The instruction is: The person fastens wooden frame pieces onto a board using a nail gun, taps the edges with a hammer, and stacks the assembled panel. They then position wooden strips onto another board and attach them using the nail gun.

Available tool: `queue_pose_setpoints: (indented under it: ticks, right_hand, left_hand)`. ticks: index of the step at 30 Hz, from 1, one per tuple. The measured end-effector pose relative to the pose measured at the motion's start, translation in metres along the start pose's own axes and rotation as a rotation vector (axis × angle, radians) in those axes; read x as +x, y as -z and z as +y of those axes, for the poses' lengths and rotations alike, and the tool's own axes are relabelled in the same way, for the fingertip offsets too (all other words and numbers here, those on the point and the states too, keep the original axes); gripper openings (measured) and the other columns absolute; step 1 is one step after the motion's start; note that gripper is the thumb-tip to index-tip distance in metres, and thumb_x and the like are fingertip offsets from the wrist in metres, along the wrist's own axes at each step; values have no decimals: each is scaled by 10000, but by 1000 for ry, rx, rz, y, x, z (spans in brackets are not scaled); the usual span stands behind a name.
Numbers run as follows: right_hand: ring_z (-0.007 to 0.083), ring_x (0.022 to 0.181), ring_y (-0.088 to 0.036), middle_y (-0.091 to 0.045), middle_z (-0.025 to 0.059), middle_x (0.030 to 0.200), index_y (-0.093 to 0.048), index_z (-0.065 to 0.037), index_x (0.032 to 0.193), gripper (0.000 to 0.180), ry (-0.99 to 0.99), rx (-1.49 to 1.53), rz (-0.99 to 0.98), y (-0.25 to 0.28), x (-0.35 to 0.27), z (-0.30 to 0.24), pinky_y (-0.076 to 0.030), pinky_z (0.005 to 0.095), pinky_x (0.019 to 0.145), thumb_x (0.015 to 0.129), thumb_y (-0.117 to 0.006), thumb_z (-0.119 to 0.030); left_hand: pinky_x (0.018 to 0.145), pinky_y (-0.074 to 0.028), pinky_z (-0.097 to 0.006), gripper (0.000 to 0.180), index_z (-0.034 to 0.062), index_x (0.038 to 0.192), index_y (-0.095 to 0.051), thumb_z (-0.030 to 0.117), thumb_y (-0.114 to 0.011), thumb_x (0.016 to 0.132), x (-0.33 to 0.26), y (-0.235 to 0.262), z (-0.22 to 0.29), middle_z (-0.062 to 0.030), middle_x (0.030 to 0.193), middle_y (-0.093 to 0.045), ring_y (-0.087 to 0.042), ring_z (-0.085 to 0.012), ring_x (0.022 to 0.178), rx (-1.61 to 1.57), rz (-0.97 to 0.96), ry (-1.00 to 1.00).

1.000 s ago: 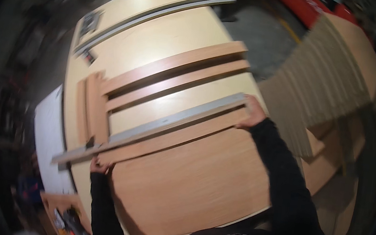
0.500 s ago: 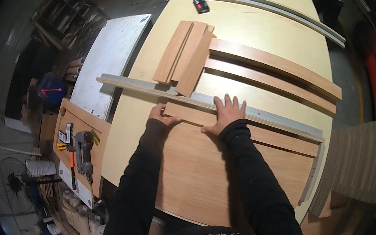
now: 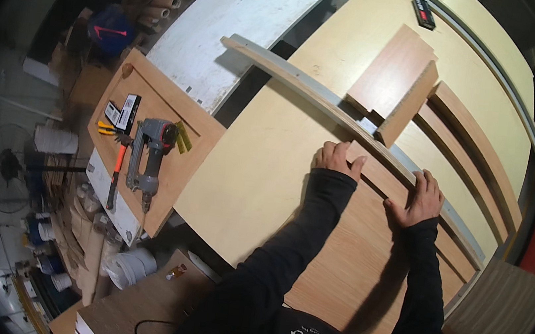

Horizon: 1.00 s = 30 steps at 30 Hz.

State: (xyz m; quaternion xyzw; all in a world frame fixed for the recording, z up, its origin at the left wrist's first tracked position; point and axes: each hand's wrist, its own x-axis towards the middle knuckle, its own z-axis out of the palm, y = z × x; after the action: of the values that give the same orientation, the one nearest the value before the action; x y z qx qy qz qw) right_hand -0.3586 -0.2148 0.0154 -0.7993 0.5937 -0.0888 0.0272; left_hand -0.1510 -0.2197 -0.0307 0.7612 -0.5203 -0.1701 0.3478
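**Hands flat on a wood-grain panel beside a grey straightedge**

Sleeves in black come up from the lower edge. Left hand (image 3: pixel 337 159) lies palm down on the brown wood-grain panel (image 3: pixel 363 259), fingers close together and nearly straight, tips touching a narrow wooden strip just before the long grey straightedge (image 3: pixel 329 101). Right hand (image 3: pixel 418 200) also rests palm down, fingers slightly spread, tips touching the edge of that straightedge; it grips nothing. The panel lies on a pale yellow board (image 3: pixel 262 159). Just beyond the straightedge sit two short brown boards (image 3: pixel 395 82), and further wooden strips (image 3: pixel 475 159) run alongside. Well to the left, a nail gun (image 3: pixel 149 152) rests on a separate wooden panel (image 3: pixel 165 181).
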Motion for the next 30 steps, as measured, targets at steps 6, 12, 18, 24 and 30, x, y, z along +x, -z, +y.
queue_pose_setpoints:
  ticks: [6,12,18,24,30]
  right_hand:
    - [332,1088,-446,-467,184,1173,-465,-65,1131,828,23,-18,87,0,1,1,-331,449,873,526,-690,-583]
    - [310,1069,-450,-475,169,1153,-469,-61,1132,837,15,-30,35,-2,1,4,-330,436,870,531,-686,-601]
    - [297,1106,-426,-463,145,1183,-459,-93,1158,851,-32,-38,2,7,3,-2,-289,470,916,533,-669,-631]
    - [311,1147,-396,-449,159,1215,-445,-104,1180,836,-59,-29,55,-2,1,-16,-252,509,949,546,-663,-605]
    - [302,1130,-427,-468,146,1199,-486,-100,1133,857,-125,-32,122,-6,-6,-9,-304,475,897,473,-724,-592]
  left_hand:
    - [799,-399,-435,464,59,1000,-591,355,-705,662,2,7,13,-159,922,-515,-493,-337,895,-3,-37,11]
    - [784,-395,-449,668,-22,1151,-453,275,-731,621,-41,62,-69,-220,961,-491,-470,-374,907,-72,-158,-268]
    - [763,-417,-389,599,1,1179,-503,155,-702,635,-142,154,-102,-177,903,-472,-486,-326,860,-115,-524,29]
    - [702,-413,-362,615,3,1153,-524,153,-734,595,-145,155,-101,-153,856,-471,-474,-283,803,-109,-448,9]
    - [719,-424,-397,594,27,1134,-541,193,-726,593,-149,140,-99,-172,848,-491,-487,-323,818,-102,-383,-56]
